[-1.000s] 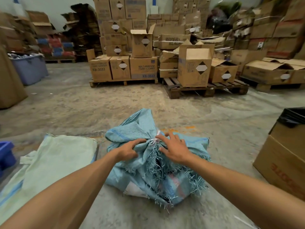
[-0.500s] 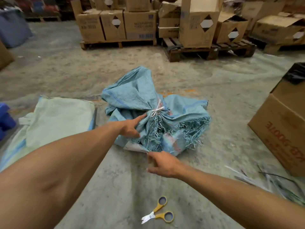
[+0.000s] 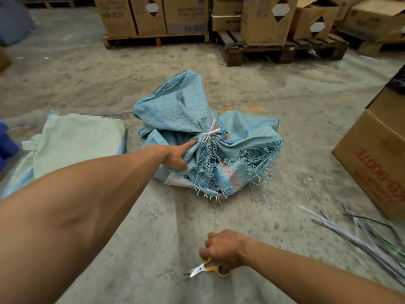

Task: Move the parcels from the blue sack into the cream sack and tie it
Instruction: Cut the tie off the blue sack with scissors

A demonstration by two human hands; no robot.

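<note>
The crumpled blue woven plastic sack [image 3: 192, 128] lies on the grey concrete floor [image 3: 295, 110] in the middle of the scene, and its neck is bound with a thin white plastic string [image 3: 209, 134], so the parcels inside cannot come out yet; a pale corner at its near edge may be one of them, but I cannot tell. The left hand [image 3: 176, 155] grips the gathered cloth just near of the knot, with the forefinger stretched toward it, probably to keep the neck steady and the tie easy to reach. The right hand [image 3: 219, 251] is near the person, its fingers curled around the yellow handles of the small scissors [image 3: 208, 269], which lie on the floor with the blades pointing left; I judge they are wanted for cutting the string. The flat cream woven sack [image 3: 76, 145] waits on the floor just left of the blue one, close enough for passing parcels across. Long pale plastic strips [image 3: 359, 240] lie to the near right, maybe for tying later, beside a brown cardboard box [image 3: 377, 163].
</note>
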